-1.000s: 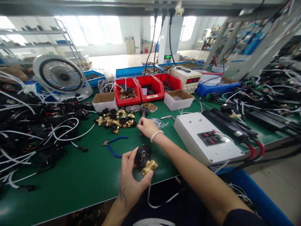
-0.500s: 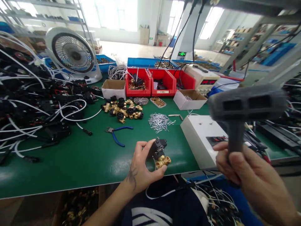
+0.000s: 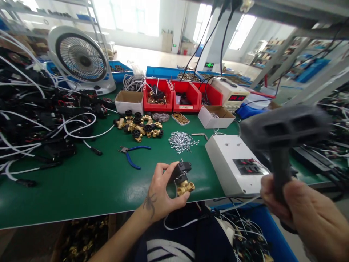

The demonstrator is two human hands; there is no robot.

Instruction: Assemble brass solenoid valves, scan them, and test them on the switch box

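My left hand (image 3: 163,193) is closed around a brass valve (image 3: 186,187) with a black actuator housing on top, near the table's front edge. A thin metal clip shows between the housing and the brass body, and a white cable trails below. On the right, my right hand (image 3: 308,207) grips a dark grey mallet (image 3: 283,127) by its handle, the head raised above the table and blurred. Cutting pliers (image 3: 133,154) with blue handles lie left of the valve. Behind it is a pile of wire clips (image 3: 181,142).
A white box (image 3: 231,163) with black terminals stands to the right. Brass valve bodies (image 3: 139,125) lie beyond the pliers. Red bins (image 3: 187,96) and a white carton (image 3: 215,116) line the back. Cabled black units (image 3: 62,145) and a fan (image 3: 81,58) occupy the left side.
My right hand has shifted right with the mallet, off the white box's terminals. The left hand keeps its hold on the valve. The whole view has shifted slightly.
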